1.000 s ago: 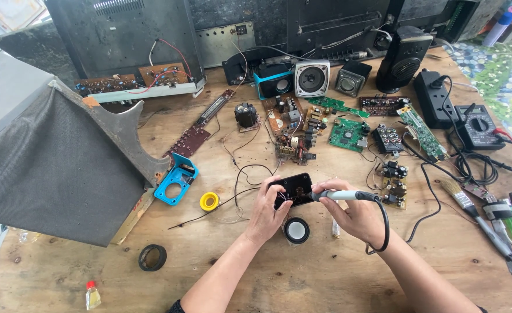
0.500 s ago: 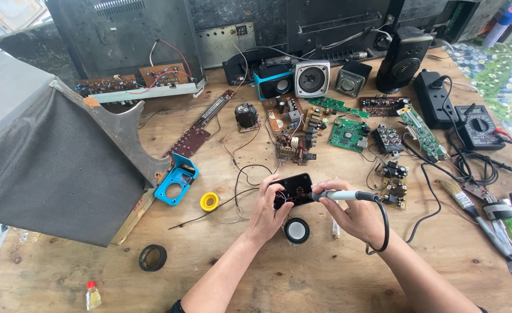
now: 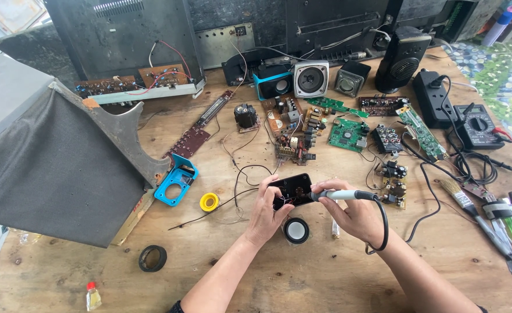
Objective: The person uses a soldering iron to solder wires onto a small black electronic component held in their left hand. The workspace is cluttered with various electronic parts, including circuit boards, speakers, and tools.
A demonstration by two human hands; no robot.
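Holding black casing [image 3: 291,186], left hand [image 3: 266,213]; wires inside.

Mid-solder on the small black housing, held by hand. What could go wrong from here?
1. The left hand steadies the black housing right beside the soldering iron; a slip could burn fingers.
2. The iron's cord loops around the right hand and may drag loose boards.

We see a rough, unvarnished wooden tabletop [image 3: 221,272] with knots. The small case [image 3: 291,188] looks like glossy black plastic. The big speaker's [image 3: 47,174] front is matt grey cloth.
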